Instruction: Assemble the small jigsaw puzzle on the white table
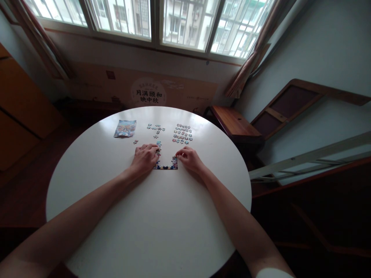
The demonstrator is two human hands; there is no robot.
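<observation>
Jigsaw border lies on our white surface, between our hands, its longer left side running away from us. Our left hand covers that side; our right hand, fingertips narrow, is nearer the shorter side. Whether either grip holds a piece, we cannot tell.

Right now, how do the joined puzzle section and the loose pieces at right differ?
The joined section forms a U-like outline; the loose pieces lie in rough rows. The section's pieces are connected; the loose pieces are mostly separate. The section sits between left hand and right hand; the loose pieces lie farther from the person. Both rest on the white table.
</observation>
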